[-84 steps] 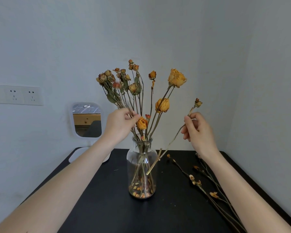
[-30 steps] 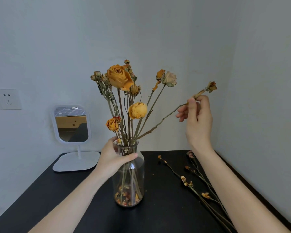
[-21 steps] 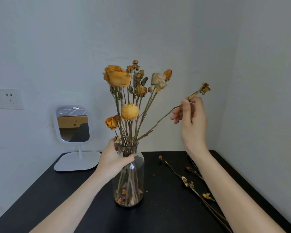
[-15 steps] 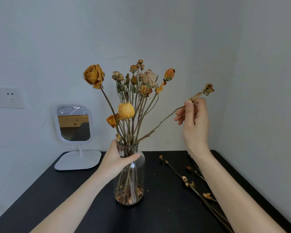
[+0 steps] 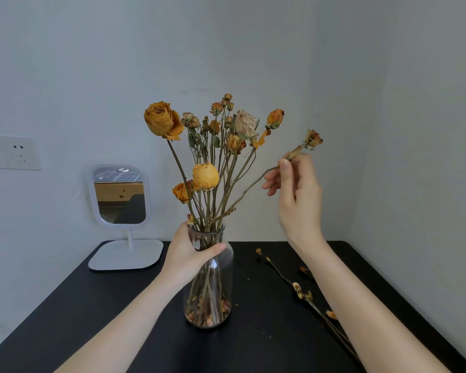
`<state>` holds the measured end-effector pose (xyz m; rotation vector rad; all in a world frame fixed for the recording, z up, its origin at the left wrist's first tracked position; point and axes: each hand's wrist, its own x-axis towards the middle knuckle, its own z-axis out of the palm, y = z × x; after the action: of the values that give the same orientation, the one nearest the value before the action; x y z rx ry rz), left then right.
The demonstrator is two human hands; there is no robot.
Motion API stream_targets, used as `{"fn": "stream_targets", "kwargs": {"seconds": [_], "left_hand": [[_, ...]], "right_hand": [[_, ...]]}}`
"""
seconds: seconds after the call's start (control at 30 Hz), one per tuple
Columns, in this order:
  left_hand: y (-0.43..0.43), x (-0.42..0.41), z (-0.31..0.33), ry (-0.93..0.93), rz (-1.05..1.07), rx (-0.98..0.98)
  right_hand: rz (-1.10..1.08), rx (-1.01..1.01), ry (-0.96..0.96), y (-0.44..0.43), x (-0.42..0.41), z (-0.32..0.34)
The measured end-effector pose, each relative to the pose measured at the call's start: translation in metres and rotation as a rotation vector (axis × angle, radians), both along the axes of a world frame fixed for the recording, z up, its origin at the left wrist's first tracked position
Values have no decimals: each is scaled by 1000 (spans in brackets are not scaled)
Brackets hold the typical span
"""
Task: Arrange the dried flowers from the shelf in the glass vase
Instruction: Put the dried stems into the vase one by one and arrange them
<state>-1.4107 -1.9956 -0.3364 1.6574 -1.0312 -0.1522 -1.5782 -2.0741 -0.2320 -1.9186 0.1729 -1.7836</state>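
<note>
Most of the dried orange and cream flowers (image 5: 213, 146) already stand in the clear glass vase (image 5: 209, 292) on the black worktop (image 5: 119, 319). The left hand (image 5: 189, 254) wraps its neck; the right hand (image 5: 296, 189) pinches one thin leaning stem (image 5: 242, 193) — its foot inside. A few loose dried stems (image 5: 301, 292) lie beside — still to go.

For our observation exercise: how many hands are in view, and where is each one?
2. The left hand grips the glass vase's neck; the right hand pinches a dried stem leaning out to the right.
</note>
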Motion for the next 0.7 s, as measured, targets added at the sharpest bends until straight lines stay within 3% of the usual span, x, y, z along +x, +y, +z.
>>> {"fn": "stream_targets", "kwargs": {"seconds": [0.37, 0.7], "left_hand": [[3, -1, 1, 11, -15, -1], [6, -2, 2, 2, -20, -23]], "right_hand": [[-24, -71, 338, 6, 19, -8], [-282, 93, 383, 14, 36, 12]]}}
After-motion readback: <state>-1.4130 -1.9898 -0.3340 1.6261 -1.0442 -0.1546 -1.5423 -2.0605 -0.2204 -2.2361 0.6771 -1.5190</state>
